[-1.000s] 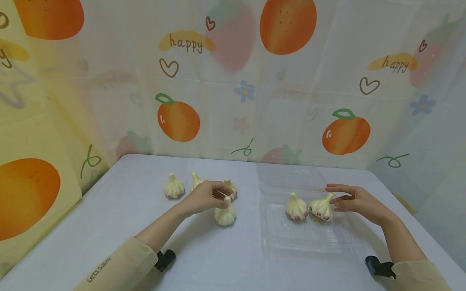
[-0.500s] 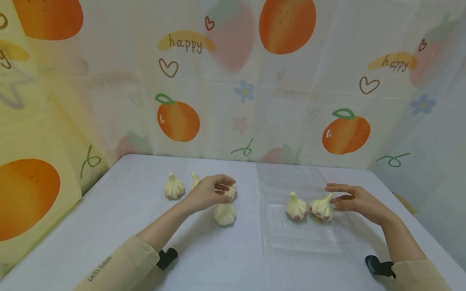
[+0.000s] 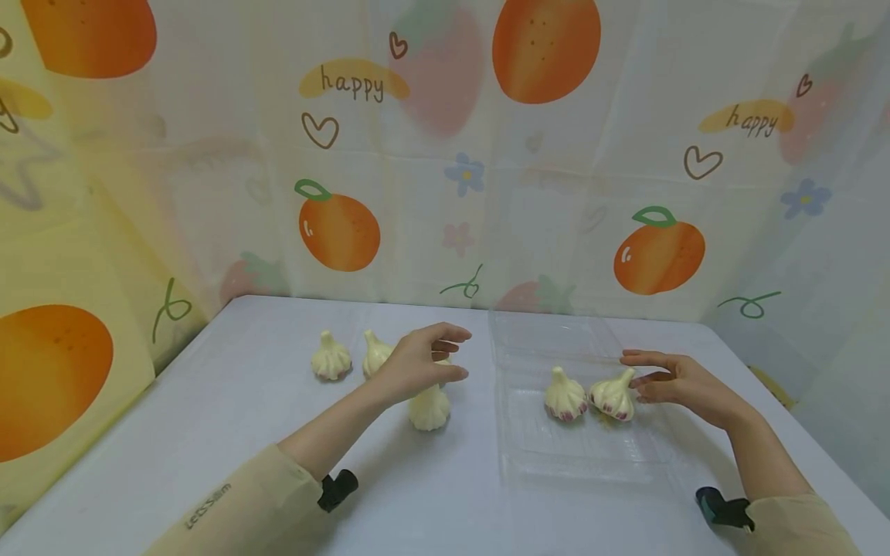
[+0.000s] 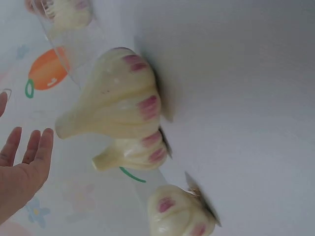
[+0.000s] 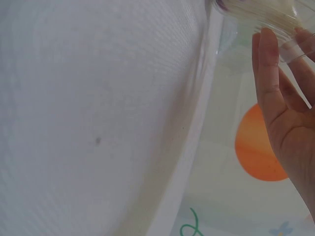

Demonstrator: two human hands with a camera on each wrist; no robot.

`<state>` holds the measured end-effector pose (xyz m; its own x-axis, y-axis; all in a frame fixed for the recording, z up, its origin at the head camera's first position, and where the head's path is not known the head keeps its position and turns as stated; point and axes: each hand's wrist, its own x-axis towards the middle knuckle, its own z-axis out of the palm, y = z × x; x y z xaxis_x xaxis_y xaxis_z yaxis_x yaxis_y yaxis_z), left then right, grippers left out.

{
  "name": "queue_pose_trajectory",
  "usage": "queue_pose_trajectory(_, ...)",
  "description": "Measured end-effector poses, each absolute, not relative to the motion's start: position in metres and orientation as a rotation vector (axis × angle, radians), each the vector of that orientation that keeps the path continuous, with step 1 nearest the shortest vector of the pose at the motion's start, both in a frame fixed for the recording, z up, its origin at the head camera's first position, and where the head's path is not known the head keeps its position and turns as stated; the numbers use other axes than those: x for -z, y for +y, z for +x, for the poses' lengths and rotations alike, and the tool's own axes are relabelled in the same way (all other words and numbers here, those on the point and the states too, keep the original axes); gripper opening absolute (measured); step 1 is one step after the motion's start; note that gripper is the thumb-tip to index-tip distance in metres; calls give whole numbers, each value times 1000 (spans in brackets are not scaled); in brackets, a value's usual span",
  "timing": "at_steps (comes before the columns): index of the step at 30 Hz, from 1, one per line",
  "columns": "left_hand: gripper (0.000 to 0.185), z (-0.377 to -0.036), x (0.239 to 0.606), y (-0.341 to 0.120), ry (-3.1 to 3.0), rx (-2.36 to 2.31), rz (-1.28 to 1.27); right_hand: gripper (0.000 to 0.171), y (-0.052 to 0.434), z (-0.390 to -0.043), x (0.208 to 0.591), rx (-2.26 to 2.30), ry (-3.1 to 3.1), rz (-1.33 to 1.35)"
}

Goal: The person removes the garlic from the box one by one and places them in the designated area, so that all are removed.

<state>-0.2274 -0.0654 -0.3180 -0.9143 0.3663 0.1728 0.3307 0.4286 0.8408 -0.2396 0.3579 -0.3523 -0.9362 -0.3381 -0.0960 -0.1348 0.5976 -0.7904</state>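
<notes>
Her left hand (image 3: 417,361) hovered open-fingered, half hiding a garlic bulb (image 3: 429,408) on the worktop (image 3: 229,432), while her right hand (image 3: 677,380) rested flat-fingered against the clear tray (image 3: 591,448), gripping nothing.

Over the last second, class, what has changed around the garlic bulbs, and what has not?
The left hand has let go of the near bulb, lifted, and moved back and right with its fingers spread. That bulb stays on the table. The right hand and both bulbs in the clear tray have not moved.
</notes>
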Motion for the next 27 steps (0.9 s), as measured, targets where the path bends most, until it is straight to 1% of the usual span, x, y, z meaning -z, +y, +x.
queue_pose_trajectory(14,46,-222,308,-32,2574,-1517,718,54,355,-241,350,1202,2611,-375)
queue_pose_trajectory(19,47,-219,311,-15,2540,-1495,746,54,357,-240,350,1211,2611,-377)
queue_pose_trajectory(27,46,-219,321,8,2548,-1451,724,53,359,-239,352,1247,2591,-392)
